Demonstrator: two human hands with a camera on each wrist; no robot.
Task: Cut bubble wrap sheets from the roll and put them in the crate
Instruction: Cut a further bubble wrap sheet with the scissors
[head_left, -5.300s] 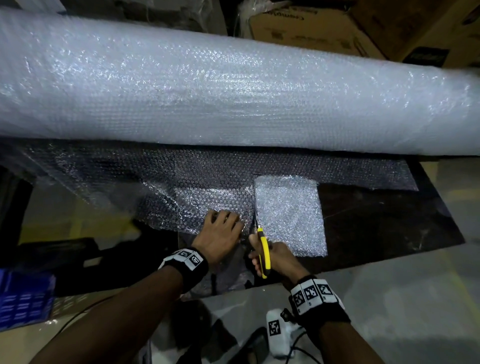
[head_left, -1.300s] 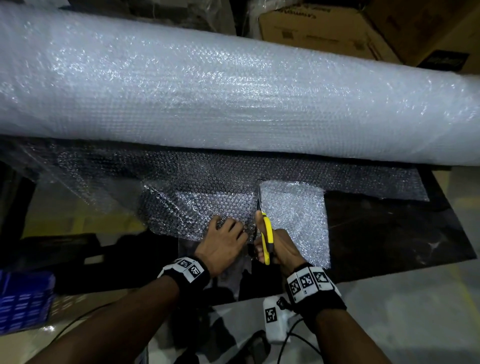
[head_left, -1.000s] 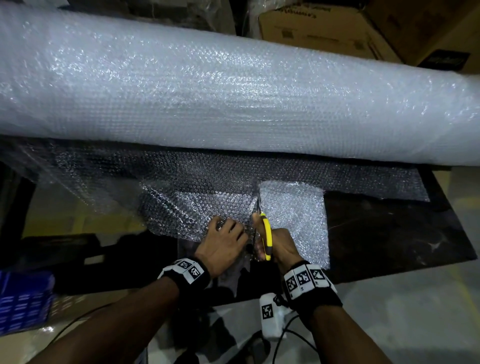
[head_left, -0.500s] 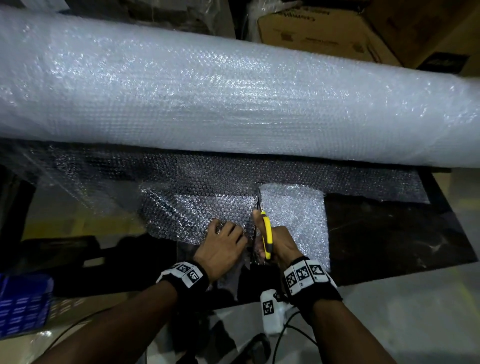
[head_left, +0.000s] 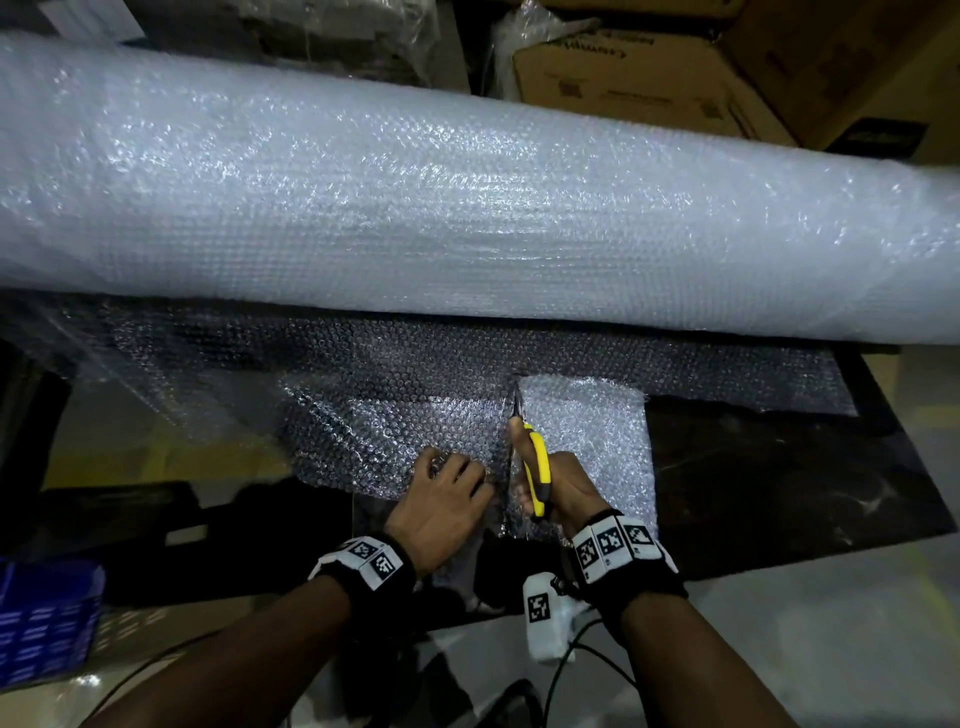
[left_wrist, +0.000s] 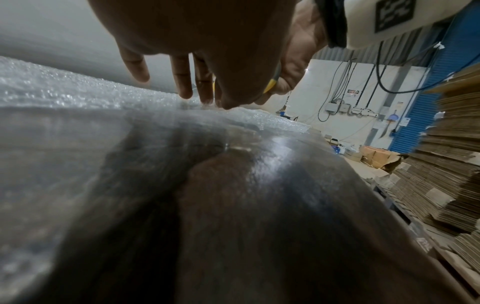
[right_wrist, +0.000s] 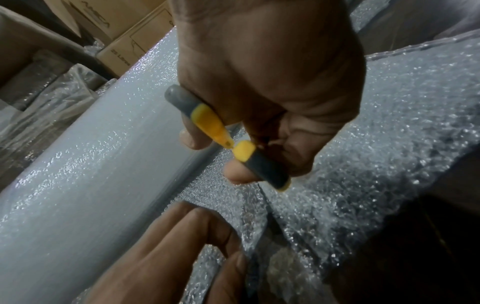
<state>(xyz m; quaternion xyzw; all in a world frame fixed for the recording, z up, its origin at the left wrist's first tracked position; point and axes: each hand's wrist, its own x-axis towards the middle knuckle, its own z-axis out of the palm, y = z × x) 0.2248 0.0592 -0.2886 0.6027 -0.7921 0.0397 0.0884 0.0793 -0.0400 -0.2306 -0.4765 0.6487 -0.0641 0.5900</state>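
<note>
A big bubble wrap roll (head_left: 467, 208) lies across the back of a black table (head_left: 779, 467). Its loose sheet (head_left: 395, 410) spreads toward me. My right hand (head_left: 556, 483) grips yellow-handled scissors (head_left: 535, 462), blades pointing at the roll in a slit in the sheet. A narrow strip (head_left: 587, 431) lies right of the slit. My left hand (head_left: 457, 470) presses flat on the sheet just left of the blades. The right wrist view shows the scissor handles (right_wrist: 207, 121) in my curled fingers. The blue crate (head_left: 41, 623) stands at the lower left.
Cardboard boxes (head_left: 623, 73) stand behind the roll. In the left wrist view, a pile of flattened cartons (left_wrist: 446, 154) rises at the right. A white device with a cable (head_left: 540, 623) hangs under my right wrist.
The scissors have moved farther up the sheet toward the roll, lengthening the slit. My left hand has stayed pressed beside the cut.
</note>
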